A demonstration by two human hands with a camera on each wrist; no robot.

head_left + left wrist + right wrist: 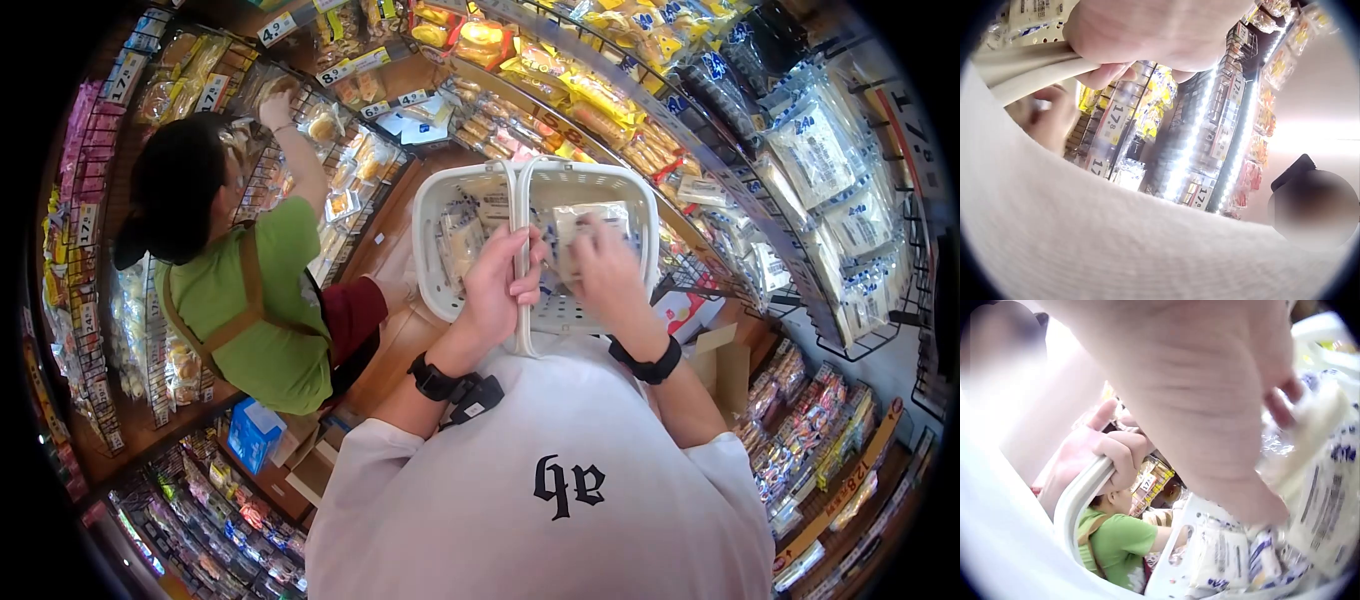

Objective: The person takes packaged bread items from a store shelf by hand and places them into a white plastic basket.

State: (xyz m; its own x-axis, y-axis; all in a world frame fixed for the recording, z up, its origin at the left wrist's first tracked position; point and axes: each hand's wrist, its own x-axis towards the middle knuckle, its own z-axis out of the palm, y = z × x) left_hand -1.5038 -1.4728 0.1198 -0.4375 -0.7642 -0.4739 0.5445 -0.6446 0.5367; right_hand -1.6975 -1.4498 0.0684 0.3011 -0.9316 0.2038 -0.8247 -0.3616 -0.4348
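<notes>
A white plastic basket [640, 185] hangs from its paired handles [521, 270], which the left hand [503, 280] grips with curled fingers. Inside lie several clear-wrapped packages, among them a pale one [462, 245] on the left side. Over the basket's right half, the right hand [606, 268] is blurred, its fingers bent down at a white package [570, 215]. In the right wrist view the fingers of that hand [1210, 406] are around the edge of a pale wrapped piece [1313, 434]; other printed packages [1222, 556] lie below.
A person in a green shirt [250, 310] reaches to the shelf at the left. Racks of yellow packets [590, 100] curve behind the basket, and white packages [820, 150] fill a rack at the right. Cardboard boxes [718, 365] stand low on both sides.
</notes>
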